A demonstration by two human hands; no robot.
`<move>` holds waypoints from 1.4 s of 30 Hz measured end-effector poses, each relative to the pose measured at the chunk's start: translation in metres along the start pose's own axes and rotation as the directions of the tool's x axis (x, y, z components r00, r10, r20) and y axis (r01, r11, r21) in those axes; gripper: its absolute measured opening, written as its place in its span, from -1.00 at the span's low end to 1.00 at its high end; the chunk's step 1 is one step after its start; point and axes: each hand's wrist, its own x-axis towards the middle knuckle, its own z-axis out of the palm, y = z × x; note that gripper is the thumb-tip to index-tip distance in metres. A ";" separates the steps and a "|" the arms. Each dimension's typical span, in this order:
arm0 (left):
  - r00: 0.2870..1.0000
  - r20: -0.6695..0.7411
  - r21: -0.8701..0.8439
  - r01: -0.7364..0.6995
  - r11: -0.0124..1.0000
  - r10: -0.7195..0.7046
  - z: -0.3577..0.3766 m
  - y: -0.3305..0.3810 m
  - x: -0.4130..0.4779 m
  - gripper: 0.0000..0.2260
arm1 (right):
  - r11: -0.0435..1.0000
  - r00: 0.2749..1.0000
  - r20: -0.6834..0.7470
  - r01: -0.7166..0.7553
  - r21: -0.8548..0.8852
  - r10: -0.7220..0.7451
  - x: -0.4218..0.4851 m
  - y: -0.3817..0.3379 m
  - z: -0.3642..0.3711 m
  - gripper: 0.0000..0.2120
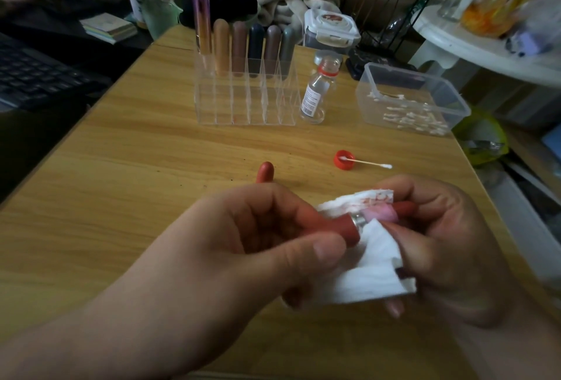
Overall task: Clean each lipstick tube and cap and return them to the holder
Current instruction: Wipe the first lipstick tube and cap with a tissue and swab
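My left hand [249, 237] pinches the matte red lipstick tube [340, 229] by its barrel, thumb pressed against curled fingers, above the near edge of the wooden table [121, 167]. My right hand [455, 243] curls round a folded white tissue pad [373, 267], already stained pink, and pinches it against the tube's silver collar and the raised stick.

I think the job here is the collar, where the smears sit. I should keep the barrel steady, turn it slowly with my left thumb, and let a clean fold of the pad ride round the metal. Light pressure matters, because squeezing the soft stick could dent or snap it.

The tube's rounded red cap [265, 171] lies on the table just beyond my left hand, not yet wiped, I judge. The clear acrylic compartment holder [246, 100] stands toward the far edge, with other lipsticks in its back row.
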 end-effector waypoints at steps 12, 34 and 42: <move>0.998 -0.064 -0.009 -0.013 1.000 0.012 0.004 0.002 -0.001 -0.77 | 1.000 0.999 0.041 -0.007 -0.027 0.008 -0.001 -0.001 -0.004 -0.89; 0.977 -0.130 0.171 -0.148 0.974 0.171 -0.001 -0.010 0.000 -0.71 | 0.995 0.999 0.044 0.028 -0.094 -0.024 -0.002 0.000 -0.004 -0.81; 0.999 -0.037 -0.017 -0.019 1.000 0.018 -0.002 -0.011 0.005 -0.78 | 0.989 0.999 0.014 0.050 -0.137 -0.049 -0.002 0.000 -0.003 -0.90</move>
